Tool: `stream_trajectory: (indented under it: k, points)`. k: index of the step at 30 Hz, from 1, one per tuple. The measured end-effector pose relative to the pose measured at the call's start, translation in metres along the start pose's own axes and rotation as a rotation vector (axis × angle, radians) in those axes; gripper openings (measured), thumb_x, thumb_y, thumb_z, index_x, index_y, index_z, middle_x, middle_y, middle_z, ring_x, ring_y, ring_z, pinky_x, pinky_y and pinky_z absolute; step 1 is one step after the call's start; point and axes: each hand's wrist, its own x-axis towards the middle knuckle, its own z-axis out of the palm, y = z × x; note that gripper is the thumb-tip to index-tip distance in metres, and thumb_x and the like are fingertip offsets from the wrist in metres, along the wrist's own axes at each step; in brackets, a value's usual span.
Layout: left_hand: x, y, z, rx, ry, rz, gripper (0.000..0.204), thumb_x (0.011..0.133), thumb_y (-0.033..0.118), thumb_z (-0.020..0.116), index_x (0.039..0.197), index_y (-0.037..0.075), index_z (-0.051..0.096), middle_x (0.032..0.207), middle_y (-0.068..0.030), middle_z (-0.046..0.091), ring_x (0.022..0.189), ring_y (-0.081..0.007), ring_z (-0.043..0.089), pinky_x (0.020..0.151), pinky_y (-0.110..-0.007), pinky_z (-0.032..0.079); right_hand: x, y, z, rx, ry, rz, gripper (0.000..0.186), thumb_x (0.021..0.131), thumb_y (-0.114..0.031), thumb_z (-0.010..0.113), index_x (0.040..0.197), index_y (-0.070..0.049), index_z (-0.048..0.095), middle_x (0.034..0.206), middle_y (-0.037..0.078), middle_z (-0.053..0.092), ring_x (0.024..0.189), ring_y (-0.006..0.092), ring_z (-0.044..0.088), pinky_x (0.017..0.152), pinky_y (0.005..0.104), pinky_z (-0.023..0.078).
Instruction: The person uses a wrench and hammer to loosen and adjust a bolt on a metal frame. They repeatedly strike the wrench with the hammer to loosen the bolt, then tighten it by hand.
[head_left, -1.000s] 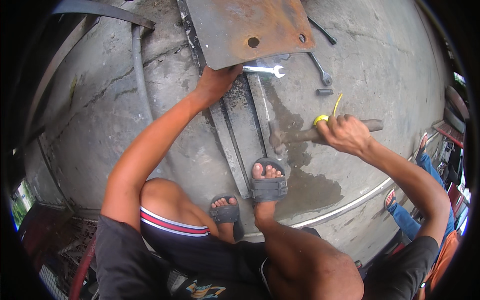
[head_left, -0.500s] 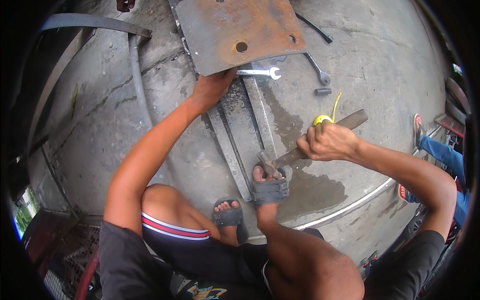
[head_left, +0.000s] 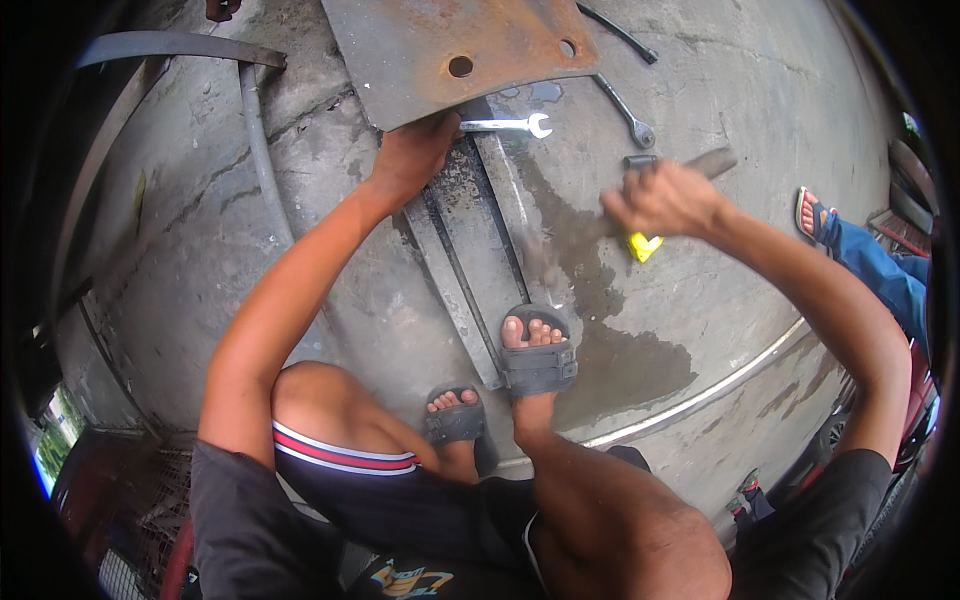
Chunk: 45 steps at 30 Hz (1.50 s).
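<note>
My right hand (head_left: 662, 198) is closed round the wooden handle of a hammer (head_left: 714, 162); its head is smeared by motion. Under the edge of a rusty steel plate (head_left: 510, 40) with round holes, my left hand (head_left: 415, 152) grips an open-end wrench (head_left: 505, 126), whose open jaw points right. The plate's shadow hides part of the left fingers. Below the plate, long metal bars (head_left: 445, 265) run along the floor toward my sandalled feet. A yellow tape measure (head_left: 643, 247) lies on the concrete just below my right hand.
Beyond my right hand are a ratchet (head_left: 630, 115), a dark socket (head_left: 640, 161) and a black bar (head_left: 620, 35). Curved metal strips (head_left: 265, 150) lie at left. Another person's sandalled foot (head_left: 812, 215) is at right; another hand (head_left: 222, 8) shows at the top left.
My right hand has swung the hammer up and away from my foot, toward the plate. My left hand stays on the wrench. The view has shifted slightly.
</note>
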Motion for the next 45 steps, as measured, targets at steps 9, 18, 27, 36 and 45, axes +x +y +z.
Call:
stream_trajectory:
  k: [9, 18, 27, 36, 45]
  points:
    - [0.002, -0.003, 0.0, -0.013, 0.116, 0.05, 0.016, 0.085, 0.018, 0.068, 0.092, 0.007, 0.059, 0.098, -0.0133, 0.065, 0.099, -0.0349, 0.062, 0.088, -0.045, 0.047, -0.01, -0.004, -0.043, -0.039, -0.031, 0.072, 0.034, 0.102, -0.032, 0.052, 0.084, -0.004, 0.048, 0.051, 0.002, 0.048, 0.041, 0.0139, 0.052, 0.034, 0.0349, 0.042]
    - [0.001, -0.002, 0.003, -0.035, 0.037, 0.037, 0.012, 0.084, 0.014, 0.067, 0.089, 0.007, 0.059, 0.095, -0.0138, 0.063, 0.097, -0.0363, 0.061, 0.087, -0.047, 0.046, -0.008, 0.025, -0.019, 0.16, -0.148, 0.551, 0.035, 0.102, -0.037, 0.051, 0.092, -0.004, 0.05, 0.063, 0.009, 0.062, 0.058, 0.0223, 0.068, 0.05, 0.0381, 0.055]
    - [0.007, 0.004, 0.005, -0.01, 0.068, 0.083, 0.017, 0.083, 0.018, 0.069, 0.088, 0.007, 0.057, 0.091, -0.0133, 0.063, 0.095, -0.0358, 0.061, 0.084, -0.046, 0.047, -0.008, 0.022, 0.008, 0.088, -0.14, 0.203, 0.035, 0.102, -0.036, 0.05, 0.086, -0.004, 0.05, 0.06, 0.007, 0.06, 0.049, 0.021, 0.063, 0.045, 0.0372, 0.052]
    - [0.004, 0.002, 0.002, 0.069, 0.055, 0.051, 0.019, 0.089, 0.024, 0.067, 0.093, 0.009, 0.057, 0.088, -0.0127, 0.064, 0.09, -0.0341, 0.064, 0.078, -0.044, 0.051, -0.03, -0.044, -0.028, 0.061, -0.015, -0.197, 0.032, 0.1, -0.034, 0.054, 0.085, -0.007, 0.053, 0.057, 0.003, 0.056, 0.051, 0.0181, 0.062, 0.043, 0.0308, 0.05]
    - [0.008, 0.002, -0.003, 0.062, 0.05, 0.059, 0.019, 0.09, 0.025, 0.067, 0.094, 0.009, 0.056, 0.087, -0.0123, 0.064, 0.084, -0.0341, 0.065, 0.07, -0.045, 0.052, -0.027, -0.024, 0.007, 0.092, -0.031, 0.159, 0.029, 0.098, -0.027, 0.054, 0.078, -0.006, 0.051, 0.057, 0.004, 0.058, 0.05, 0.0194, 0.063, 0.045, 0.0355, 0.052]
